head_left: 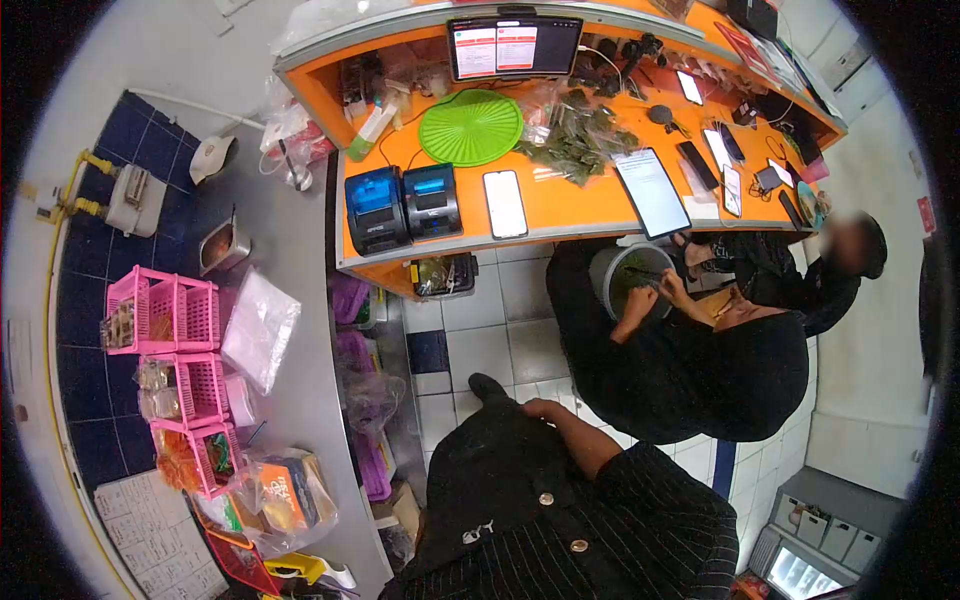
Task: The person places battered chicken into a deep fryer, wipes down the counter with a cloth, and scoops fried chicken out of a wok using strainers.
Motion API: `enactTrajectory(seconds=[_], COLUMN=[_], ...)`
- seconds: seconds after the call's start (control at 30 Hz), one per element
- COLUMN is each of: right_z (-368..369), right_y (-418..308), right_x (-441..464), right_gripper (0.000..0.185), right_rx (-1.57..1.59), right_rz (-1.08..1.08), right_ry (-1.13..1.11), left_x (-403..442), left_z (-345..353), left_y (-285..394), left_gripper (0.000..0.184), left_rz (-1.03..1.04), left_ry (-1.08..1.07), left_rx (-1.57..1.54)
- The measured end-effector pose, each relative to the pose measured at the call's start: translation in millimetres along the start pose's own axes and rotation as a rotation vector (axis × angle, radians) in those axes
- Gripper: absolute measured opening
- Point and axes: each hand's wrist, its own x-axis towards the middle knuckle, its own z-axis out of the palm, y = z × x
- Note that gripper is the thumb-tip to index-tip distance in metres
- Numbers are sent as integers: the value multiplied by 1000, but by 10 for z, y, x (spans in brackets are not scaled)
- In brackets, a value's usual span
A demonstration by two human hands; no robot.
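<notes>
My right hand [543, 410] rests on the black cloth over my leg, with no object seen in it. Its fingers show only in small part and seem to lie loosely extended. My left hand is out of view. Ahead and to the right of my right hand, a seated co-worker in black holds both hands over a grey bucket [597, 275]. Green leafy stuff [628, 272] lies inside that bucket, partly covered by the co-worker's hands.
An orange counter [560, 205] carries a tablet [515, 48], a green plastic lid [470, 127], bagged leaves [580, 140], two label printers [378, 210] and several phones. At left, a steel counter [300, 400] holds pink baskets [190, 310]. Another person sits beyond the co-worker.
</notes>
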Motion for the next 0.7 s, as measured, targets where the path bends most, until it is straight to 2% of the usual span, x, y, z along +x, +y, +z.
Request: enactTrajectory(seconds=[0.13, 0.17, 0.23, 0.3, 0.4, 0.53, 0.63, 0.7], right_z=[-66, -98, -104, -84, -146, -146, -172, -175], right_y=[325, 334, 341, 118, 84, 49, 32, 29], right_x=[508, 516, 538, 323, 356, 402, 454, 566], right_gripper=[47, 48, 48, 45, 45, 44, 44, 44], right_rx=[-163, -270, -380, -184, -322, -300, -409, -610], right_rz=[-160, -297, -432, -103, -187, -179, -222, -309], right_ry=[-40, -46, -53, 25, -29, -27, -23, -18], left_x=[-47, -52, -63, -73, -95, -139, -162, -176], left_z=[13, 17, 32, 39, 50, 79, 101, 99], left_y=[-3, -14, -42, -80, -143, -232, -278, -322], left_gripper=[27, 27, 27, 27, 27, 27, 27, 27], left_rz=[-5, -6, -8, -9, -12, -22, -25, -24], left_ry=[6, 8, 12, 19, 29, 41, 47, 53], left_rx=[-3, -5, -9, -21, -34, -56, -65, -77])
